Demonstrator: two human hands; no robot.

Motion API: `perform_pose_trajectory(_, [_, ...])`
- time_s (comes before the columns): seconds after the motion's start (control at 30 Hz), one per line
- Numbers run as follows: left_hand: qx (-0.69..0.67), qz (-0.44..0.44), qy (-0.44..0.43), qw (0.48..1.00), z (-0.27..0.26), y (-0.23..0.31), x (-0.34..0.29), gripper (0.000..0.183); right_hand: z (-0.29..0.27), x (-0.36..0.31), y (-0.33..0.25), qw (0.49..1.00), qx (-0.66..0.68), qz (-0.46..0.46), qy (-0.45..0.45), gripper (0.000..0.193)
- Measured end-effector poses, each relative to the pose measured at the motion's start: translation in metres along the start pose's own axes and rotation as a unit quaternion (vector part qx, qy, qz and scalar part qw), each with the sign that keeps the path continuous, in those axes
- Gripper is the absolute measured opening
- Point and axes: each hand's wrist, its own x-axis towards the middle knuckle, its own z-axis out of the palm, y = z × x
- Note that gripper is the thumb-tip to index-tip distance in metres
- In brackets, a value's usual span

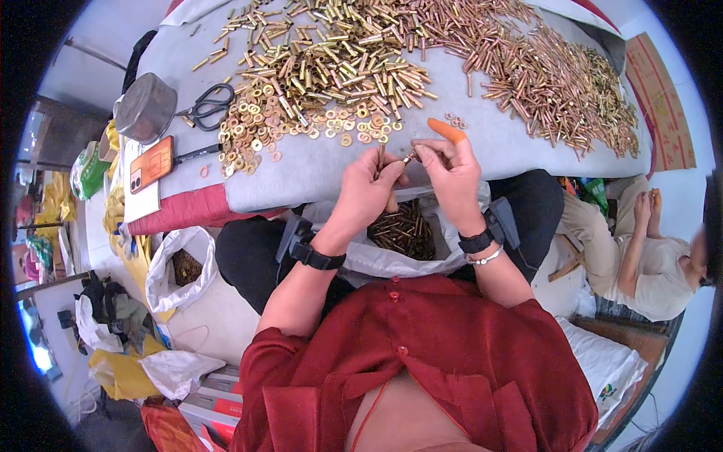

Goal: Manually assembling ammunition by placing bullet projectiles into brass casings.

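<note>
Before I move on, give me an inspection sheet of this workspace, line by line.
Surface: grey cloth-covered table, heavily loaded.
Job's things: heaped golden metal tubes; slim coppery metal tubes, at right; flat brassy rings, at left.
Clutter: black-handled scissors, orange rectangular phone, round grey metal pot, all at left.
Grips: left grip closed round a slim brown rod; right grip pinching a small shiny metal piece.
Cables: thin pale strands, lower left; cannot tell if cables.
Surroundings: open white sack of dark metal pieces below the grips; seated person in pale clothes, right.
</note>
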Motion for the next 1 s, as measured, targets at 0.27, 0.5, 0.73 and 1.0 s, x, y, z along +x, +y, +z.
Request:
perform_pose_trajectory(0.27, [-0.056, -0.048, -0.011, 0.997, -0.002, 0.009, -0.002, 0.012, -0.001, -0.004, -0.003, 0.997, -0.063, -0.031, -0.038, 0.029])
perform_pose_trajectory(0.5, [-0.044, -0.046, -0.014, 0.998, -0.001, 0.002, -0.002, 0.014, -0.01, 0.009, -0.01, 0.989, -0.089, 0.018, -0.116, 0.024])
perform_pose_trajectory(0.73, [0.153, 0.11, 0.066, 0.98, 0.004, -0.006, 0.001, 0.012, -0.015, 0.013, -0.01, 0.978, -0.173, 0.004, -0.118, 0.014])
perform_pose_trajectory(1.0, [0.062, 0.057, 0.038, 0.996, 0.007, 0.003, -0.002, 0.01, -0.016, 0.019, -0.015, 0.915, -0.384, -0.051, -0.117, 0.023])
